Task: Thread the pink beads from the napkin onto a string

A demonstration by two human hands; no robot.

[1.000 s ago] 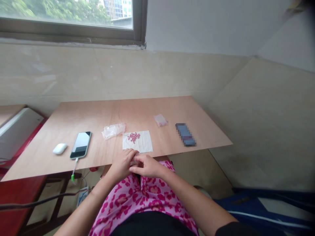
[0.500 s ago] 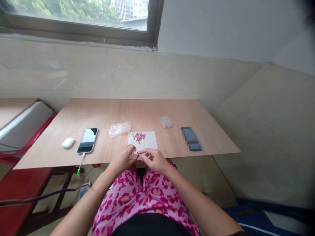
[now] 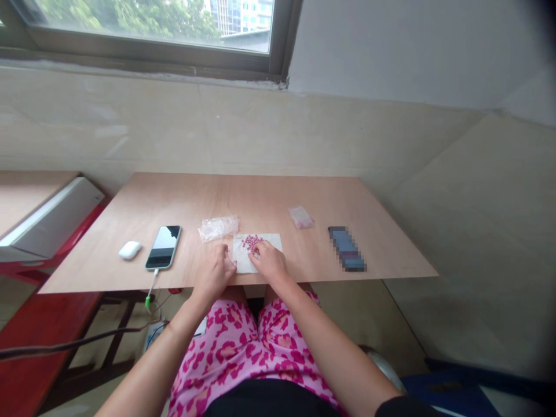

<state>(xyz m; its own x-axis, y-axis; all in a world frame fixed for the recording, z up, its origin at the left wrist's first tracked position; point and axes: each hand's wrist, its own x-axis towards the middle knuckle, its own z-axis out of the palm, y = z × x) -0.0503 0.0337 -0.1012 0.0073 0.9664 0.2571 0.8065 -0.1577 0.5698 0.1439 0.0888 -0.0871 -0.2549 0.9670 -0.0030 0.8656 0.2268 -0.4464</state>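
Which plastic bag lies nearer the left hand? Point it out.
The larger, crumpled bag just beyond the left hand; the smaller bag lies farther right, beyond the white sheet.

**Count of Items by Kind**

Desk (image 3: 260,194): one. White sheet (image 3: 243,262): one. Pink beads (image 3: 251,241): many, in one cluster; too small and partly covered for an exact figure. Clear plastic bags: two, comprising one crumpled bag (image 3: 219,228) and one small bag (image 3: 301,217). Phone (image 3: 164,248): one. Pixelated dark device (image 3: 347,249): one. White rounded case (image 3: 130,250): one.
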